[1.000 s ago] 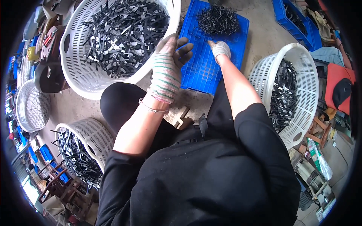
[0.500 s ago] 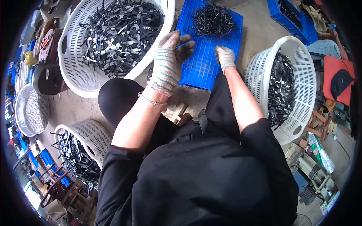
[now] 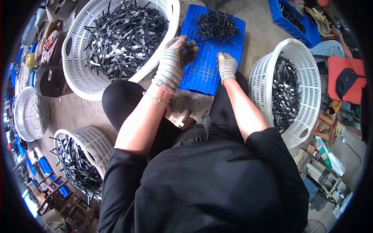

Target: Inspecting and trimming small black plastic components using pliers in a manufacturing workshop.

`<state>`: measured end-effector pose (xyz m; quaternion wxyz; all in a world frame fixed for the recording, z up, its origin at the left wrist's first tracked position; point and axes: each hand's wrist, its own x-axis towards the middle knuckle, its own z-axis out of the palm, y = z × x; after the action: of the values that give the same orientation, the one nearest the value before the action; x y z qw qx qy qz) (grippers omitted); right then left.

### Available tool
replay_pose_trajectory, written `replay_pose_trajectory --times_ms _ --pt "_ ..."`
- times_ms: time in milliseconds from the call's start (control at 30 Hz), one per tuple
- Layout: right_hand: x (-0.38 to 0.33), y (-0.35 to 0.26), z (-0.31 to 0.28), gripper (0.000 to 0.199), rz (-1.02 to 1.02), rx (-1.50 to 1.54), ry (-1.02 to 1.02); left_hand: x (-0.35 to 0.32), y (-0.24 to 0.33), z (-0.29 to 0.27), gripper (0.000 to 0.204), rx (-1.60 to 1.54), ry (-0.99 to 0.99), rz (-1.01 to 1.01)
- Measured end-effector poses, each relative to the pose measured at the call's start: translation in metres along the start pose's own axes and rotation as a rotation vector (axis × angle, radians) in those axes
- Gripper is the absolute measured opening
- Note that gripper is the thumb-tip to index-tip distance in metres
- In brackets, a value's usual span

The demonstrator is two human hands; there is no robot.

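My left hand (image 3: 175, 58), in a striped knit glove with grey fingers, hovers between the large white basket and the blue crate. Its fingers are loosely bent and apart, and nothing shows in them. My right hand (image 3: 227, 67), gloved too, is closed above the crate's right edge, fingertips pressed together; what they hold, if anything, is too small to make out. Beneath both lies an upturned blue plastic crate (image 3: 202, 73) with a dark heap of thin metal pieces (image 3: 216, 25) at its far end. Flat black and silver metal strips (image 3: 124, 42) fill the large white basket (image 3: 77, 83).
Another white basket (image 3: 261, 79) of strips stands tilted at my right, a third (image 3: 91, 141) at my lower left. An empty white basket (image 3: 31, 112) lies far left. Blue bins (image 3: 278, 15) and a seated person's leg (image 3: 328, 48) are at the upper right, near a red seat (image 3: 338, 87).
My right hand has come slightly left and nearer to me, its fingertips now pointing up and left. The left hand has barely moved. The whole view has shifted a little.
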<state>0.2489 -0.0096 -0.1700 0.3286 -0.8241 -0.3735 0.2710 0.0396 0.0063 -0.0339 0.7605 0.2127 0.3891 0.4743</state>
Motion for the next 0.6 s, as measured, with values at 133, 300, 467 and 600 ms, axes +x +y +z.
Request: replay_pose_trajectory --times_ms 133,300,467,600 --pt "0.008 -0.008 -0.01 0.024 0.254 0.386 0.035 0.004 -0.005 -0.004 0.036 0.004 -0.033 -0.002" --pt "-0.028 -0.042 -0.023 0.021 0.248 0.478 -0.051 -0.001 0.0 -0.004 0.035 0.04 -0.015 -0.035" --pt "-0.049 -0.04 -0.033 0.023 0.218 0.428 -0.095 -0.002 -0.003 0.003 0.035 0.049 -0.05 -0.044" --pt "0.007 0.005 -0.005 0.021 0.123 0.127 -0.116 -0.003 -0.008 0.007 0.034 0.038 -0.055 -0.065"
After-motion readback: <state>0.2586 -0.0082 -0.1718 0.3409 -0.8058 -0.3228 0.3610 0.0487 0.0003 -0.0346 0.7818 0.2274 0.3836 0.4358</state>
